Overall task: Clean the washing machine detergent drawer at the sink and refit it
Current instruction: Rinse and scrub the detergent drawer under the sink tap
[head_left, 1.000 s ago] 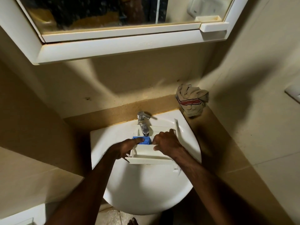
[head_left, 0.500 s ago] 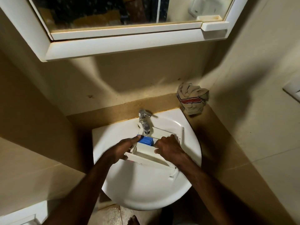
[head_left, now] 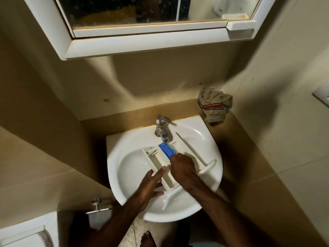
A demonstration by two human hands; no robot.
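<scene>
Drawer [head_left: 165, 172] lay in the sink [head_left: 208, 139], both hands on it.

White drawer sat diagonally across the basin, w/ its blue insert [head_left: 167, 148] at the far end just below the tap [head_left: 162, 128]. Right hand [head_left: 183, 171] was curled over the drawer's middle, by the blue insert's near end; grip looked closed on drawer, though the fingers were hidden under the hand. Left hand [head_left: 151, 184] lay on the near-left side w/ fingers straight, grip wide, index along the wall. Crumpled striped rag [head_left: 214, 106] sat on the worktop [head_left: 236, 132] behind the sink, to the right. Mirror cabinet [head_left: 142, 43] hung above.
</scene>
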